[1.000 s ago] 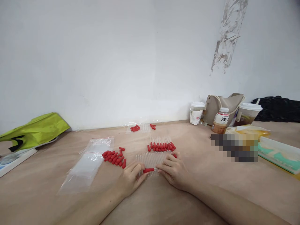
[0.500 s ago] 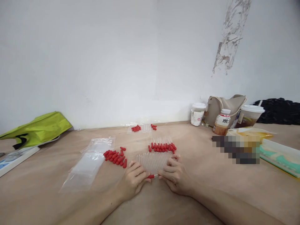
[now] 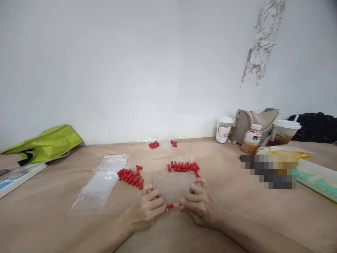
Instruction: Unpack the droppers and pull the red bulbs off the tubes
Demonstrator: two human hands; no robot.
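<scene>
Between my two hands lies a glass dropper tube (image 3: 176, 205) with a red rubber bulb (image 3: 170, 206) on its left end. My left hand (image 3: 149, 209) is closed, pinching the bulb between thumb and fingers. The tube's clear shaft is gripped by my right hand (image 3: 202, 205), whose fingers hide most of it. Just beyond the hands is a row of bare glass tubes (image 3: 173, 184) laid side by side. Behind them, several droppers (image 3: 183, 166) with red bulbs point away from me. Loose red bulbs (image 3: 130, 176) form a pile left of the tubes.
Clear plastic zip bags (image 3: 102, 186) lie at left, near a power strip (image 3: 23, 179) and a yellow-green bag (image 3: 50, 144). Another packet of tubes and bulbs (image 3: 160, 144) rests by the wall. Right: a paper cup (image 3: 224, 130), a bottle (image 3: 251, 140), a beige bag (image 3: 240, 123), and a plastic box (image 3: 317, 179).
Both hands have come slightly nearer to me with the dropper between them. My left hand's fingers are more curled. The view has shifted a little.
</scene>
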